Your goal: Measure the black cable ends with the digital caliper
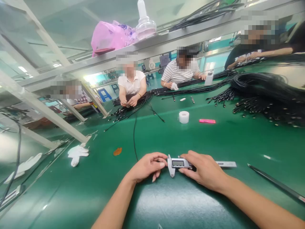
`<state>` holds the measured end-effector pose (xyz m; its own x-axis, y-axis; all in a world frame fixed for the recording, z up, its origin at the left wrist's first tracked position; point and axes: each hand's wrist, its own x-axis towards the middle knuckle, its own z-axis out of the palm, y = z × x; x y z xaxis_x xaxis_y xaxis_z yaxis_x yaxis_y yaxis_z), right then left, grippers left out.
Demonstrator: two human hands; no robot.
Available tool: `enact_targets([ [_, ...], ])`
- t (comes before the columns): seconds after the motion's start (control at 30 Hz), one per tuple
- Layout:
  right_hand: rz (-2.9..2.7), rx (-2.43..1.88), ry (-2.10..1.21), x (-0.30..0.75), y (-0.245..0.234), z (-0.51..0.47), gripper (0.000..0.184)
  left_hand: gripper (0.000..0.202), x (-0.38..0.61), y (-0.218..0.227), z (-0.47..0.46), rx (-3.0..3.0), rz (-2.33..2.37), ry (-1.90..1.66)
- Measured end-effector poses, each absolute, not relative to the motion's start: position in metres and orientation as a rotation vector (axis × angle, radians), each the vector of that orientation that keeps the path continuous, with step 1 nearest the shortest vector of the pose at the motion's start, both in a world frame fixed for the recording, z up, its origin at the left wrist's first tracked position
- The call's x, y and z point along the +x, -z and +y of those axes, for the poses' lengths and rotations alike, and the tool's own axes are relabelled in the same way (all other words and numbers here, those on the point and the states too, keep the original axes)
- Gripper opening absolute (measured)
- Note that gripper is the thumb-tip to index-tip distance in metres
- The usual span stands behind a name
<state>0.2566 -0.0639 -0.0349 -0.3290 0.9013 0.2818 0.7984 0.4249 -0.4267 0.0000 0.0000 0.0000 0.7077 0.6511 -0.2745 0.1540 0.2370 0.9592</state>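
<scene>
A digital caliper (pixel 178 163) with a small grey display lies level just above or on the green table. My right hand (pixel 205 167) is wrapped round its slider, and the end of its beam shows beyond my knuckles. At the caliper's jaws is my left hand (pixel 150 166), its fingers curled and thumb and forefinger close together at the jaw edge. Whatever those fingers pinch, if anything, is hidden. A thin black cable (pixel 134 140) runs down the table and disappears behind my left hand.
Ahead lie a white tape roll (pixel 184 117), a pink object (pixel 207 121) and heaps of black cables (pixel 262 92). A white glove (pixel 78 154) and brown patch (pixel 117 151) lie left, a dark pen-like tool (pixel 274 181) right. Several co-workers sit opposite, beneath a metal shelf (pixel 152 44).
</scene>
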Motion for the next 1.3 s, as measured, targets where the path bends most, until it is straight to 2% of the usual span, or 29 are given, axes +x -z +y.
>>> enact_targets([
  [0.1,-2.230,-1.392,-0.282,0.257,0.033,-0.064,0.029,0.037,0.013,0.000,-0.011,1.460,0.826,-0.286],
  [0.4,-2.137,-1.439,-0.277,0.256,0.032,-0.064,0.032,0.034,0.023,0.008,-0.015,1.461,0.843,-0.345],
  [0.83,-2.085,-1.516,-0.048,0.245,0.030,-0.068,0.033,0.027,0.027,0.006,-0.019,1.509,0.829,-0.335],
  [1.03,-2.122,-1.489,-0.127,0.249,0.030,-0.066,0.039,0.027,0.024,0.006,-0.017,1.491,0.789,-0.344],
  [1.13,-2.137,-1.479,-0.187,0.254,0.029,-0.066,0.043,0.034,0.020,0.003,-0.013,1.462,0.753,-0.357],
  [1.3,-2.148,-1.476,-0.222,0.260,0.028,-0.064,0.034,0.039,0.013,0.002,-0.008,1.432,0.741,-0.434],
])
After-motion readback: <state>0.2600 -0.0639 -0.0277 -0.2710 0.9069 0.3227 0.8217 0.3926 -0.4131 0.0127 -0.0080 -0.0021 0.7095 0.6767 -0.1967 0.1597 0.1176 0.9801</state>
